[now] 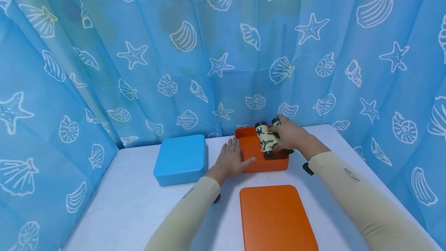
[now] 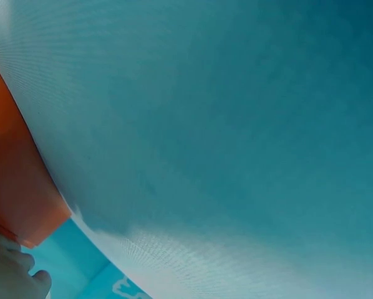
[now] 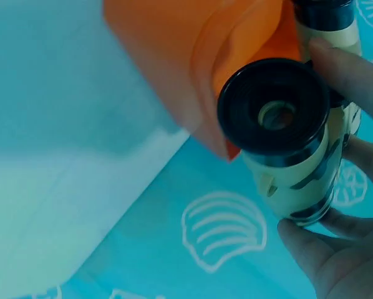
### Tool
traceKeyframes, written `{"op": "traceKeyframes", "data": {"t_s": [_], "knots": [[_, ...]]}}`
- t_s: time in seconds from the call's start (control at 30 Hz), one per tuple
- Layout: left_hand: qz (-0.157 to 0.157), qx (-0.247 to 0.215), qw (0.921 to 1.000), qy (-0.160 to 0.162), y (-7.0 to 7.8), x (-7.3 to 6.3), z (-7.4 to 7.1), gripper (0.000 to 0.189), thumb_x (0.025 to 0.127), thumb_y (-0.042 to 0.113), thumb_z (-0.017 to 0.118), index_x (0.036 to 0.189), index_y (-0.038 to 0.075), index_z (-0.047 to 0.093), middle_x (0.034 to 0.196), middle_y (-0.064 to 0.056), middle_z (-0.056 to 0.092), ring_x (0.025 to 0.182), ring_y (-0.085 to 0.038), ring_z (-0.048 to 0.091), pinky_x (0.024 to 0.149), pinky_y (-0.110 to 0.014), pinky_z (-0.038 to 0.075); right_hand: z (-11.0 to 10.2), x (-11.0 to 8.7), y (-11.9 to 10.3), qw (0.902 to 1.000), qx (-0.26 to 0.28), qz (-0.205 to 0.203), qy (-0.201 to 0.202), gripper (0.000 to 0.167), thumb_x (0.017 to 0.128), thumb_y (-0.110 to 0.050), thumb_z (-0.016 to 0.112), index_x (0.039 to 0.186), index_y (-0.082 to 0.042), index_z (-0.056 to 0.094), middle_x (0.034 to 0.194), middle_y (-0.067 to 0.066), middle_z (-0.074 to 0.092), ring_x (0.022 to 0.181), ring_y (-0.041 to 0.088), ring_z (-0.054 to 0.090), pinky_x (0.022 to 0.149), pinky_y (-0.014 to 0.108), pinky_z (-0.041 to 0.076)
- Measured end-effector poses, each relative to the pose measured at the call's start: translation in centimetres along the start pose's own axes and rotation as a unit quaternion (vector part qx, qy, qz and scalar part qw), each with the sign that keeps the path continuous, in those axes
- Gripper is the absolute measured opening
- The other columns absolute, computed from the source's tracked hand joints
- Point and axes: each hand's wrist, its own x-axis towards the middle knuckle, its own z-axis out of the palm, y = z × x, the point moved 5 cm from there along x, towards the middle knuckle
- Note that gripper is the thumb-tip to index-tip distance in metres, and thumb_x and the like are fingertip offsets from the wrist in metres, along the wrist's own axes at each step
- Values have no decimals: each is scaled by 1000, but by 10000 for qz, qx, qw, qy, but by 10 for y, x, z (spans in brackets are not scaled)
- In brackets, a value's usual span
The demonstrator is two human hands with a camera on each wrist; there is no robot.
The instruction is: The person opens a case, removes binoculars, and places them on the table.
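Observation:
My right hand [image 1: 290, 134] grips camouflage-patterned binoculars [image 1: 266, 139] over the orange box [image 1: 251, 166]. In the right wrist view the fingers curl round the binoculars [image 3: 292, 177], one black eyepiece facing the camera. The box stands without its lid, and the binoculars overlap its opening in the head view. With fingers extended, my left hand [image 1: 228, 160] rests at the box's left wall, its thumb lying over the front rim. Only part of the left hand [image 2: 12, 271] shows in the left wrist view, beside the orange wall.
A closed blue box [image 1: 181, 158] stands to the left of the left hand. An orange lid [image 1: 277, 218] lies flat on the white table [image 1: 136, 204], nearer to me. Behind the table hangs a blue curtain [image 1: 195, 73] with shell and starfish prints.

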Motion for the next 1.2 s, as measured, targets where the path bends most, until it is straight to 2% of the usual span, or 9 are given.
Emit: {"op": "traceKeyframes", "data": {"t_s": [0.2, 0.47, 0.7, 1.0, 1.2], "knots": [[-10, -17, 10000, -3, 0, 0, 0, 107, 84, 81, 34, 156, 5, 12, 162, -9, 11, 148, -27, 9, 117, -44, 7, -7, -7, 17, 10000, -21, -2, -91, 77, 69, -44, 87, 134, -13, 61, 153, 31, 18, 131, 51, 33, 101, 63, 36], [-6, 82, 10000, -33, 0, 0, 1, 113, 79, 87, 25, 157, 6, 10, 162, -8, 10, 148, -26, 8, 117, -43, 6, -9, -19, 35, 9999, -51, -83, -49, 74, 70, -42, 85, 135, -16, 61, 153, 29, 19, 130, 51, 34, 99, 63, 37], [-41, -43, 10000, -13, 0, 0, 1, 112, 80, 86, 29, 157, 7, 10, 162, -8, 11, 148, -26, 9, 117, -44, 6, -13, -30, 49, 9999, -137, -99, -5, 74, 70, -41, 84, 134, -12, 60, 151, 33, 20, 128, 53, 36, 95, 65, 39], [-31, -117, 9999, 24, -2, 0, 2, 113, 79, 86, 31, 157, 8, 9, 163, -7, 10, 148, -25, 8, 116, -43, 4, -12, -42, 77, 9996, -204, 167, -31, 76, 68, -42, 84, 133, -10, 62, 148, 33, 24, 121, 52, 43, 95, 65, 40], [28, -103, 9999, 39, -2, 0, 2, 112, 80, 86, 31, 157, 7, 10, 162, -7, 10, 148, -26, 9, 116, -44, 5, -3, -49, 96, 9990, -84, 383, -210, 75, 67, -43, 86, 131, -10, 63, 147, 34, 24, 123, 54, 39, 95, 67, 37]]}}
